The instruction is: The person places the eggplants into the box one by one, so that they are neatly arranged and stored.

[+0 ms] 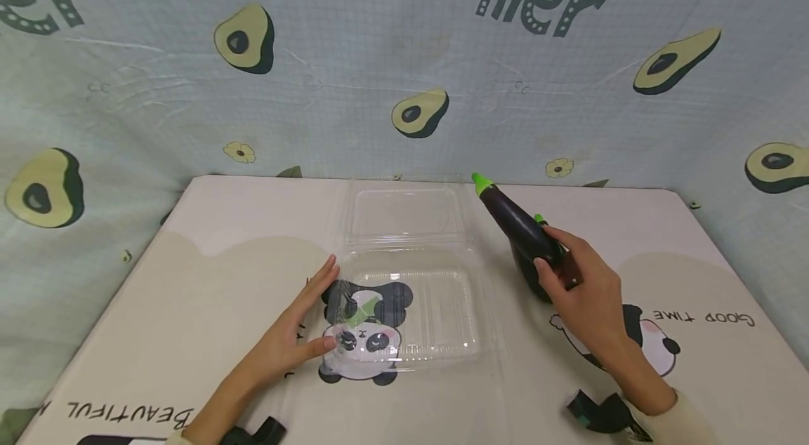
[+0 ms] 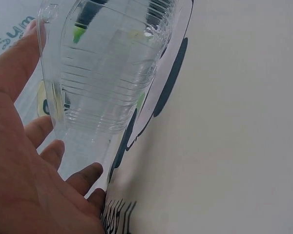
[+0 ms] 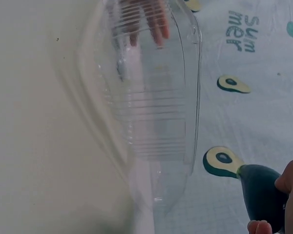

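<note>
A clear plastic clamshell container [image 1: 442, 319] sits on the table with its lid [image 1: 407, 213] folded back, away from me. My left hand [image 1: 293, 329] rests along its left side, fingers extended, and in the left wrist view the fingertips [image 2: 31, 36] are right at the rim. To the right of the container, my right hand [image 1: 584, 290] grips a dark eggplant [image 1: 515, 217] by its thick end, its green tip pointing up and left. A second eggplant [image 1: 526, 269] shows partly behind and below the held one, with most of it hidden.
The pale tabletop [image 1: 221, 311] carries printed pandas and lettering; one panda [image 1: 360, 343] shows through the container. A light blue avocado-print cloth [image 1: 341, 45] hangs behind the table. Black wrist devices [image 1: 600, 411] sit at both wrists.
</note>
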The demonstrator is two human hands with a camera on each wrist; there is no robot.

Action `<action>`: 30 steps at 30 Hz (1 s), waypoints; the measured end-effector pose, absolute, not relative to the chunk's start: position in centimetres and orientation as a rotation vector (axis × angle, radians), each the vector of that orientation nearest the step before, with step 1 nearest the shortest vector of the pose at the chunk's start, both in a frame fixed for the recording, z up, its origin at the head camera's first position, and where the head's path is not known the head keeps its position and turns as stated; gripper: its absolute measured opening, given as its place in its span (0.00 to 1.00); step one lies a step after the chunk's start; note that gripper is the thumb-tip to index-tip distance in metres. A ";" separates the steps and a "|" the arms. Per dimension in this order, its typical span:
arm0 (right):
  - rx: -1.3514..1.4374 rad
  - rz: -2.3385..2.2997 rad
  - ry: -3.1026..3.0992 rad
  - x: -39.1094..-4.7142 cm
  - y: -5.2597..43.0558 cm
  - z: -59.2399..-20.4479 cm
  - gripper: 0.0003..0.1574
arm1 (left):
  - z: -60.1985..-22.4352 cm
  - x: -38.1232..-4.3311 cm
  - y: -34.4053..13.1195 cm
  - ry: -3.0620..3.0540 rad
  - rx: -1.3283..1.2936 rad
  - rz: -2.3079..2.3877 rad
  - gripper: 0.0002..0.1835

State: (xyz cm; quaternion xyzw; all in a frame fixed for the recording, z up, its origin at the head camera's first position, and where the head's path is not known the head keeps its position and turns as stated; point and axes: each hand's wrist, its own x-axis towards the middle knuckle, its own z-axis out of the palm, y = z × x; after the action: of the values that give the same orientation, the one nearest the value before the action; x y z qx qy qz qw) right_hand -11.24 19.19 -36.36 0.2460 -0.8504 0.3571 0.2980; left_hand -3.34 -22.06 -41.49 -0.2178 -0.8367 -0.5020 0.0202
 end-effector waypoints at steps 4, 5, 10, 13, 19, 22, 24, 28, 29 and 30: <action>0.743 0.966 -2.198 -11.9 19.0 -36.2 0.31 | -41.4 -3.4 -22.1 -2.589 -0.684 -1.562 0.49; 0.764 0.975 -2.184 -12.1 18.9 -36.1 0.30 | -41.4 -3.4 -22.1 -2.587 -0.685 -1.565 0.49; 0.859 1.023 -2.163 -12.8 18.4 -35.8 0.29 | -41.2 -3.5 -22.1 -2.576 -0.694 -1.579 0.48; 0.911 1.061 -2.178 -13.1 18.2 -35.5 0.32 | -41.1 -3.6 -22.1 -2.577 -0.696 -1.575 0.49; 1.015 1.100 -2.239 -13.6 17.5 -35.2 0.36 | -40.9 -3.5 -22.0 -2.585 -0.685 -1.585 0.48; 1.069 1.134 -2.251 -13.8 17.1 -35.2 0.37 | -41.0 -3.5 -22.0 -2.593 -0.676 -1.596 0.48; 1.103 1.162 -2.254 -13.9 16.8 -35.2 0.37 | -41.0 -3.4 -22.1 -2.597 -0.673 -1.598 0.48; 1.177 1.206 -2.241 -14.1 16.1 -35.2 0.37 | -40.9 -3.3 -22.0 -2.600 -0.670 -1.601 0.48; 1.198 1.213 -2.237 -14.2 16.0 -35.2 0.37 | -40.8 -3.3 -22.0 -2.601 -0.668 -1.601 0.48; 1.217 1.215 -2.235 -14.2 15.8 -35.2 0.37 | -40.8 -3.3 -22.0 -2.601 -0.668 -1.604 0.48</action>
State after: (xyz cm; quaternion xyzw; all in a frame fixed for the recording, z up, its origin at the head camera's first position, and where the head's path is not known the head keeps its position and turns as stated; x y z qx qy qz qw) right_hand -14.25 15.82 -35.23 0.4259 -0.7824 0.4253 0.1600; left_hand -3.28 -22.03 -40.76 -0.2134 -0.8315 -0.5128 0.0066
